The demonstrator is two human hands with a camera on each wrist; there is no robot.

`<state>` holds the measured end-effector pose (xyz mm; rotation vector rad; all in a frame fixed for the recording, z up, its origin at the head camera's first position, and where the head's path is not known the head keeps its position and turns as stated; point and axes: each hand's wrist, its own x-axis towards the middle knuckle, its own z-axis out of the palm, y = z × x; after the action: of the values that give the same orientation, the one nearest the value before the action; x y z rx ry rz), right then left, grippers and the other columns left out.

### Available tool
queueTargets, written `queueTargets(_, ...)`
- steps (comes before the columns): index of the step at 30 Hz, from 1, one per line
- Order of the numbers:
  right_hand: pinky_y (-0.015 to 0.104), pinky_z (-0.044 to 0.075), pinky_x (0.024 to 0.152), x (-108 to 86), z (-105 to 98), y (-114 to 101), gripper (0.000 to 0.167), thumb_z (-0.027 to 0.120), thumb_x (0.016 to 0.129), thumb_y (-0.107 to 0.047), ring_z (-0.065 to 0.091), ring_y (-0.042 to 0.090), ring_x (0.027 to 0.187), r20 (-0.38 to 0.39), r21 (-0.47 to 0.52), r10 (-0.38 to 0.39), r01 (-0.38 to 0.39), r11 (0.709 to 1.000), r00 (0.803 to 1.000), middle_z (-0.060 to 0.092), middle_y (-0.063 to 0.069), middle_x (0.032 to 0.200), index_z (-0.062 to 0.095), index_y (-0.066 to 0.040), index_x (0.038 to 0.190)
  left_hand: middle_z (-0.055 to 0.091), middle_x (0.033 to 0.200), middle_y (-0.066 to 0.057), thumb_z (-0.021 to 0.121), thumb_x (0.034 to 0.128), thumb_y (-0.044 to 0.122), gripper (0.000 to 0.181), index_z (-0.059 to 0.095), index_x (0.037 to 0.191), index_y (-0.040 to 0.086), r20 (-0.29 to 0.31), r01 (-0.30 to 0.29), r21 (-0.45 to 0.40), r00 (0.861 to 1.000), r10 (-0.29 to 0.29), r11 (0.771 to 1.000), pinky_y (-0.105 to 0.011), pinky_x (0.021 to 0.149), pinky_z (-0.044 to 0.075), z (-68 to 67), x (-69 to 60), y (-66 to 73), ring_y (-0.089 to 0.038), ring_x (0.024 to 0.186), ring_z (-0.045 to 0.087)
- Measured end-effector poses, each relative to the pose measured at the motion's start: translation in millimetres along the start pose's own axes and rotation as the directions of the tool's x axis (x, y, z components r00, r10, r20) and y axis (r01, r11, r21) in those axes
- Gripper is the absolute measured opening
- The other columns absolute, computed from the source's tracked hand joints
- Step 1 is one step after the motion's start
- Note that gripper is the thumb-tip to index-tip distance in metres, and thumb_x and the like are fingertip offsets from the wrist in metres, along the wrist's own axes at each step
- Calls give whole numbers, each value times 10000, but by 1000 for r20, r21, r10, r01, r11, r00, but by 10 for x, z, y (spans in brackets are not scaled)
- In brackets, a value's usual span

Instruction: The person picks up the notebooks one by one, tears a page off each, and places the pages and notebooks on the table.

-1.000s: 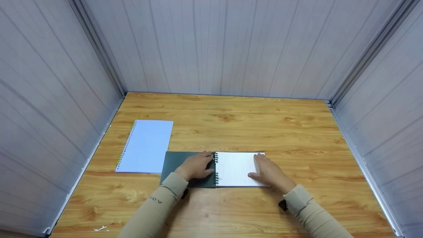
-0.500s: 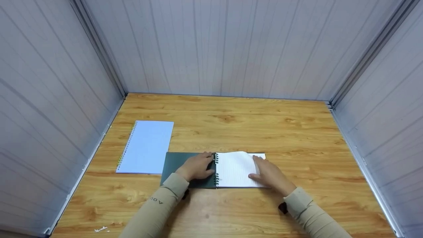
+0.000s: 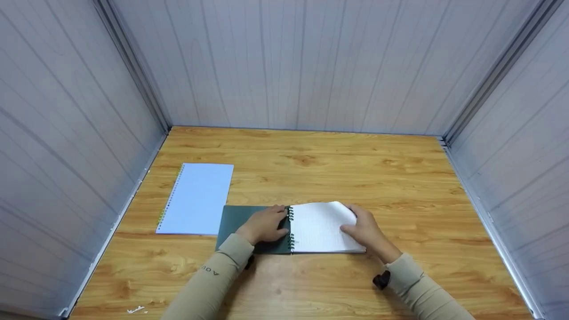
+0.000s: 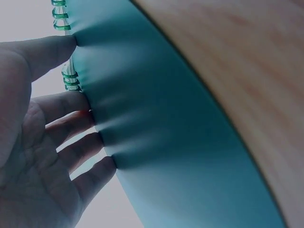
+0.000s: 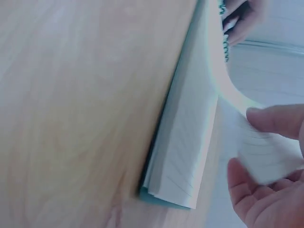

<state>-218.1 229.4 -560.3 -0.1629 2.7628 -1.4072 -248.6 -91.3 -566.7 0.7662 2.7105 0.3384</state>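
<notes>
Notebook [image 3: 311, 229] on table [image 3: 355, 169], right of pad [image 3: 198, 198].

The coil-bound notebook [image 3: 306, 229] lies open, green cover [image 3: 236, 218] flat beneath my left fingers [image 3: 277, 209], lined white paper [image 3: 320, 224] curling up between my right thumb and fingers [image 5: 241, 190].

Left forearm [image 3: 202, 280] and right forearm [image 3: 433, 291] reaching forward in beige sleeves, wrists set well apart, left hand [image 3: 263, 223] pressing palm down, its fingers extended and thumb spread away from them, right hand [image 3: 369, 230] pinching between thumb and bent fingers
</notes>
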Motion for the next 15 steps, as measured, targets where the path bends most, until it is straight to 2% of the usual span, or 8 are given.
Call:
queueTargets(3, 313, 515, 785, 16, -35, 4, 296, 766, 821, 95, 607, 241, 920, -38, 60, 39, -37, 998, 999, 667, 125, 975, 658, 60, 1095, 404, 1746, -136, 614, 1109, 410, 652, 479, 1638, 53, -1, 0, -9, 1000, 0, 1000, -522, 1318, 360, 6, -7, -3, -329, 1626, 385)
queueTargets(6, 248, 415, 680, 31, -67, 32, 212, 784, 837, 81, 500, 183, 793, -43, 103, 67, -62, 993, 997, 546, 47, 827, 615, 35, 955, 404, 1746, -135, 613, 1110, 407, 649, 479, 1638, 54, -2, 1, -16, 1000, -1, 1000, -528, 1317, 360, 8, -12, -3, -332, 1627, 383)
queueTargets(9, 205, 498, 655, 41, -95, 84, 134, 784, 917, 23, 605, 127, 770, 0, 148, 107, -106, 983, 994, 703, 71, 838, 706, 69, 1016, 406, 1746, -133, 612, 1110, 405, 646, 482, 1636, 54, -3, 4, -19, 1000, -4, 1000, -529, 1318, 359, 7, -14, -4, -332, 1627, 383)
queueTargets(11, 208, 558, 650, 50, -111, 127, 172, 760, 975, -32, 675, 115, 763, 37, 181, 153, -157, 971, 988, 781, 118, 890, 745, 99, 1085, 409, 1744, -136, 614, 1109, 402, 645, 484, 1634, 50, -5, 2, -21, 1000, -3, 1000, -528, 1317, 360, 4, -16, -4, -333, 1625, 386)
queueTargets(15, 242, 610, 649, 67, -155, 182, 265, 709, 1038, -103, 727, 120, 737, 104, 280, 253, -272, 921, 962, 803, 100, 879, 758, 131, 1153, 416, 1739, -142, 621, 1106, 403, 647, 489, 1629, 44, -11, 1, -19, 1000, -1, 1000, -522, 1317, 363, 3, -7, 2, -334, 1621, 393)
